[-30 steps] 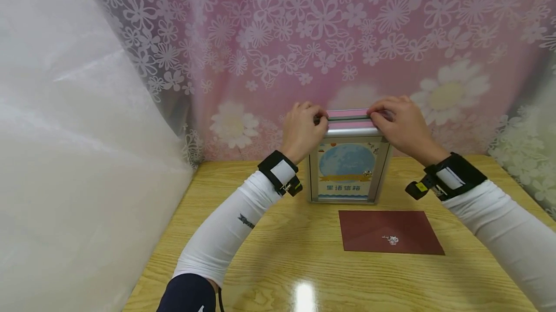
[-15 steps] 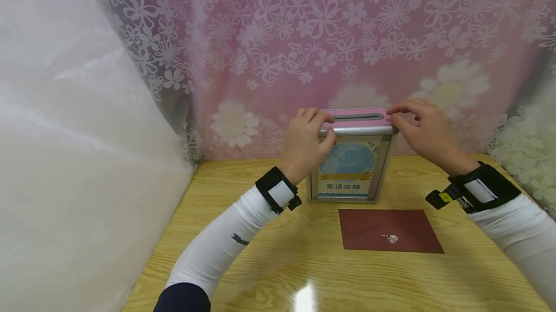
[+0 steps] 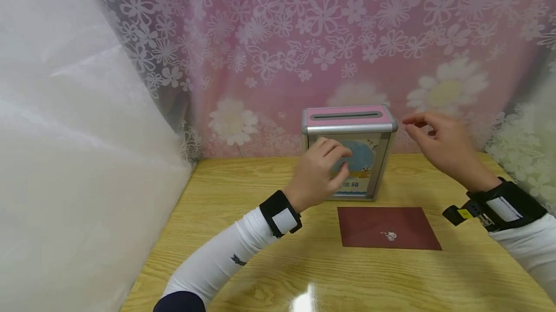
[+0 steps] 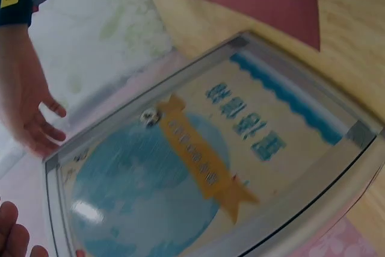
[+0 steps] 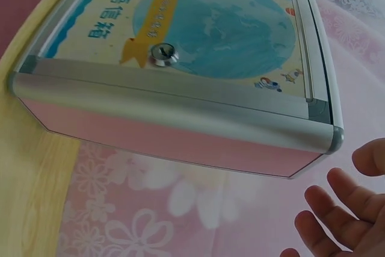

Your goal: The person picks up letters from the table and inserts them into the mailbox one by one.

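Observation:
A pink box with silver metal edges (image 3: 352,128), much like a suggestion box, stands upright at the back of the table. Its top has a long dark slot (image 3: 346,115). A small keyed lock (image 5: 163,53) sits on its front panel in the right wrist view. My left hand (image 3: 319,172), fingers loosely bent and holding nothing, is in front of the box and hides part of its printed panel. My right hand (image 3: 449,148) hovers just right of the box's top corner, apart from it and holding nothing. In front of the box lies a dark red envelope (image 3: 386,227) with a silvery flower print.
The wooden table (image 3: 243,264) has a light glare near its front. A pink flowered curtain (image 3: 278,37) hangs right behind the box. White sheeting (image 3: 87,157) closes off the left side, and a pale floral sheet (image 3: 530,157) the right.
Both hands have come away from the top of the box. My left hand has moved down and forward; my right has moved to the right. The slot is uncovered; box and envelope stay put.

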`<action>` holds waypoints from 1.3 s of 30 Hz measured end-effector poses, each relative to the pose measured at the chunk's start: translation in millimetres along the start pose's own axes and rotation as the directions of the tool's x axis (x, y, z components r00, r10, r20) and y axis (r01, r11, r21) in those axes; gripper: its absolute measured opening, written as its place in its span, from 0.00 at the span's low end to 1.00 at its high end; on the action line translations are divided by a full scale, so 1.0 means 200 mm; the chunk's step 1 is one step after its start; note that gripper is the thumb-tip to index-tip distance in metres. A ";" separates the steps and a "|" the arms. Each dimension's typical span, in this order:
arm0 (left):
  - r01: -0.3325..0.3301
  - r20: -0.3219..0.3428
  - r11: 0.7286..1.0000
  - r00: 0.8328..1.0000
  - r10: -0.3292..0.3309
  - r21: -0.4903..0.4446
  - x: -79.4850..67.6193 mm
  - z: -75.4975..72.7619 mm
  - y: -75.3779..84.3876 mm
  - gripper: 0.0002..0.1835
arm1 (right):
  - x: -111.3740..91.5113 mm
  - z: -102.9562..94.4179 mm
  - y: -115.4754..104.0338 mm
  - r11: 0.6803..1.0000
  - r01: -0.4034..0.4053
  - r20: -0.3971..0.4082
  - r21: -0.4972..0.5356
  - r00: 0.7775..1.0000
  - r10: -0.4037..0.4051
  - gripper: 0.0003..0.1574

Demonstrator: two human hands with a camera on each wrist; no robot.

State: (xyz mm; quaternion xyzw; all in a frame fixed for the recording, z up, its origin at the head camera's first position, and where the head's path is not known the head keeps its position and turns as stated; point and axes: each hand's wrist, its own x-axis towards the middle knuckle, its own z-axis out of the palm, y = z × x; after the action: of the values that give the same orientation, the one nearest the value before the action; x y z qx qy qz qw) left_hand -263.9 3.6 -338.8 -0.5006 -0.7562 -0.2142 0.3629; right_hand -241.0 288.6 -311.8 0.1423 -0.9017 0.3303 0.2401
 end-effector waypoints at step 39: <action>0.183 0.762 0.942 0.555 -0.335 0.281 -0.45 0.57 0.25 0.44 | -0.40 0.13 0.24 0.994 -0.082 0.302 -0.076 0.948 0.102 0.36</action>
State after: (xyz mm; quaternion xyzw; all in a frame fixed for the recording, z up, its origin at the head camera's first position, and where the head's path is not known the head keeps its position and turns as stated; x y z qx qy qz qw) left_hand -236.0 47.6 -483.6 -0.3931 -0.9182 0.0470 -0.0095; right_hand -202.7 314.6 -396.9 0.1418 -0.9434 0.2869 0.0867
